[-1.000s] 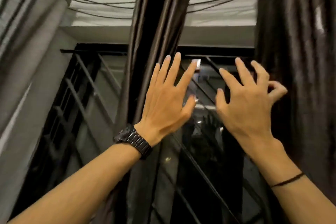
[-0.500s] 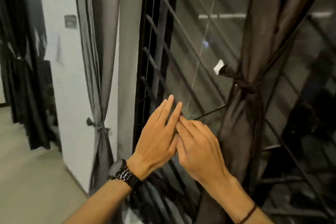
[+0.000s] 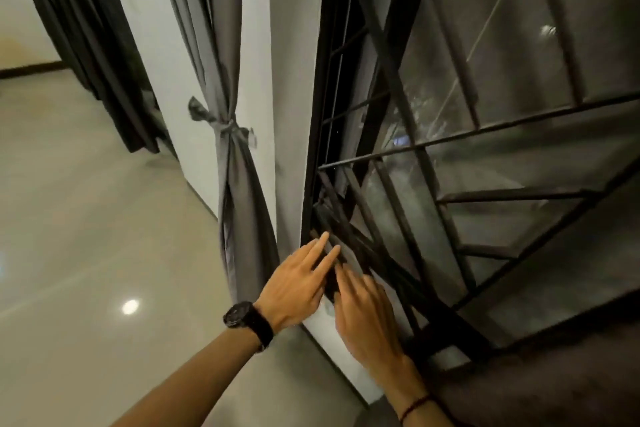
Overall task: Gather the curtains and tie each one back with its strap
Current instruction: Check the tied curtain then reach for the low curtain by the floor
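Left hand (image 3: 294, 284) and right hand (image 3: 367, 319) sit together, fingers straight, empty. The tied grey curtain (image 3: 239, 191) hangs upright toward frame left, nearer the left hand.

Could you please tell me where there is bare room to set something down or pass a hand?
The floor lies bare between the dark curtain and the tied grey curtain. The window grille is crowded: close bars, with the left hand and right hand together.

hands 2: left hand (image 3: 294, 289), right hand (image 3: 367, 319) | tied grey curtain (image 3: 211, 28) 1 | strap (image 3: 225, 126) 1 | wristwatch (image 3: 242, 317) 1 | window grille (image 3: 485, 131) 1
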`<state>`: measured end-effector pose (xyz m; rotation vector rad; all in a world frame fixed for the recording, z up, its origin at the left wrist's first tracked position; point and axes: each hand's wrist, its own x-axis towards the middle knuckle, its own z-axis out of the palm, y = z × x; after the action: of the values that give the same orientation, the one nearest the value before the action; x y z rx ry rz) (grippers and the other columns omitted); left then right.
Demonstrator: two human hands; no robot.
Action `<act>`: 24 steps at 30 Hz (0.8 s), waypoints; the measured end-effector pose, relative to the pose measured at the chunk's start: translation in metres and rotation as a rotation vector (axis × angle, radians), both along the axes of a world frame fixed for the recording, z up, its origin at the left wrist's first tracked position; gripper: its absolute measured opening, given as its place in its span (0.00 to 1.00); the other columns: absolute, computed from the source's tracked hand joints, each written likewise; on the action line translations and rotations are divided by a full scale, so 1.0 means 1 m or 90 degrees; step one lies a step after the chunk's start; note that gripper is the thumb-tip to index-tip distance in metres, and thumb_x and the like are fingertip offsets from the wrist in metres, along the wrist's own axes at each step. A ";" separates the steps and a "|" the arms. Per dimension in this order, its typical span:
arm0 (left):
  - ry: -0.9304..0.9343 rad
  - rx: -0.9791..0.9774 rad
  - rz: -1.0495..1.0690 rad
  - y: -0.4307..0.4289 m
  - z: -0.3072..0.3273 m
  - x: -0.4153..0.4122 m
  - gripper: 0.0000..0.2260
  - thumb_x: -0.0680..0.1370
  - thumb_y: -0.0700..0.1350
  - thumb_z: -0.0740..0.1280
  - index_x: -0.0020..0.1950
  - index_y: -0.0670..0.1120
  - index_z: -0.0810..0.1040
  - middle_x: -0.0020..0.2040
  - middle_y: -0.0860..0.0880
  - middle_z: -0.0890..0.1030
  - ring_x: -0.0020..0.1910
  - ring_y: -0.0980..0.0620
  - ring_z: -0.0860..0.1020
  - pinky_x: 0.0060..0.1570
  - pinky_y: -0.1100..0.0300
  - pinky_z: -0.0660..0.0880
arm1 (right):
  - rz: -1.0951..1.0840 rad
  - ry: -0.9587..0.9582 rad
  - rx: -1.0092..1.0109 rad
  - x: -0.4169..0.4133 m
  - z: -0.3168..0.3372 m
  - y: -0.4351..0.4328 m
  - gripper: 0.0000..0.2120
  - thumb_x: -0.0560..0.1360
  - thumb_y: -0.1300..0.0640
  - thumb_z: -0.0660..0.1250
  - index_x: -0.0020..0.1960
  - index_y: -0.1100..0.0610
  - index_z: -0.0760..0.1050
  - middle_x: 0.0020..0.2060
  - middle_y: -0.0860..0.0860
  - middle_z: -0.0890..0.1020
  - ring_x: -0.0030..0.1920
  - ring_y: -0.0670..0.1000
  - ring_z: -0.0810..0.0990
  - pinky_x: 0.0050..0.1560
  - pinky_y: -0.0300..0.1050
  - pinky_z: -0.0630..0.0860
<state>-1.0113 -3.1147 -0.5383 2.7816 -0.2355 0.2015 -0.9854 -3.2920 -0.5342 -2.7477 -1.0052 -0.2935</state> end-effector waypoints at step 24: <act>0.403 0.178 -0.012 -0.051 -0.438 0.088 0.30 0.87 0.47 0.57 0.85 0.46 0.47 0.85 0.39 0.47 0.83 0.37 0.52 0.80 0.43 0.57 | -0.126 0.287 -0.291 0.092 -0.449 -0.024 0.20 0.83 0.49 0.63 0.69 0.60 0.76 0.47 0.55 0.86 0.43 0.52 0.86 0.39 0.42 0.80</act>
<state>-0.9230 -3.1662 -0.9764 2.9368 -0.1327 -0.7610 -0.8933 -3.3159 -0.9828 -3.0975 -0.7479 0.5781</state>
